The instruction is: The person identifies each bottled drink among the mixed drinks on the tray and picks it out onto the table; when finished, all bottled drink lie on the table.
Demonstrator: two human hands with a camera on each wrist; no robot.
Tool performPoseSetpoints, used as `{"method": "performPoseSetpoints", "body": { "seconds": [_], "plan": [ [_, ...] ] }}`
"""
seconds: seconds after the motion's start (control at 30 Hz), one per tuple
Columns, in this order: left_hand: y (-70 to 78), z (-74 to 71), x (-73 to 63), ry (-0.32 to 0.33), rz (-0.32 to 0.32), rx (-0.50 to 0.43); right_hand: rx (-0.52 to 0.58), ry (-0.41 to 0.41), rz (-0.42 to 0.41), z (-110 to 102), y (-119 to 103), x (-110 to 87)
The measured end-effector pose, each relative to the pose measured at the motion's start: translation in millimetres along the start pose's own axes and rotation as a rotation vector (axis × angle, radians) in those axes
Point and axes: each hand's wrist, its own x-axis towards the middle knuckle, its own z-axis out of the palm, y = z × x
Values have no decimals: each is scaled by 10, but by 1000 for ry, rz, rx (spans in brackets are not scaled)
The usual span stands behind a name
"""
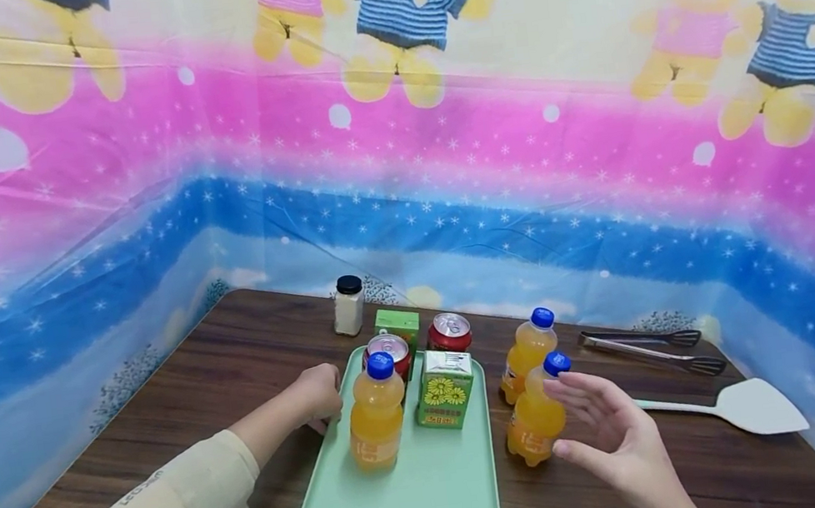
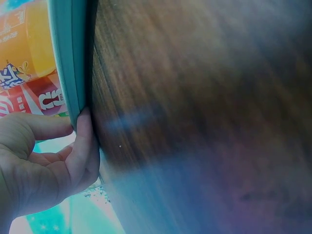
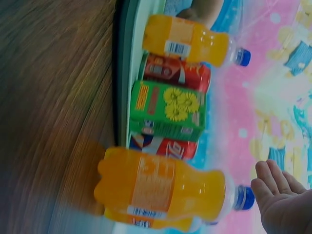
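Printed cloth with bears and snowflakes walls in a dark wood-grain table. Left hand pinches the left rim of the pale green tray, thumb inside, fingers outside. Tray lies at the near middle of the table. Right hand: gripping nothing, fingers extended, thumb apart, just right of the near orange bottle; contact with its blue cap cannot be told. That bottle stands upright on the wood, right of the tray, and partly hides the far orange bottle behind it. Both bottles stand between right hand and tray.

On the tray: at left, an upright third orange bottle, blocking part of the left red can; to its right, a flower-printed green carton, in front of the right red can. Second green carton stands behind the left can; its base is hidden.

Farther out: black-lidded jar beyond the tray's far left corner; tongs at far right; white spatula nearer, its handle partly behind the right hand. Pale sleeve covers the left upper forearm.
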Motion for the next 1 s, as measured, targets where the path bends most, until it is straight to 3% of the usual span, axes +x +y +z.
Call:
{"method": "performPoseSetpoints", "body": {
  "seconds": [0.27,0.5,0.73,1.0],
  "plan": [
    [6,0,8,1,7,12,33,3,-10,255,7,114],
    [-1,-1,-5,-4,-3,-1,9,-23,58,466,27,249],
    [-28,-2,0,-9,34,-6,31,-81,13,635,94,391],
    [-26,-6,4,-13,35,-1,51,-110,-11,827,155,510]
  ]
}}
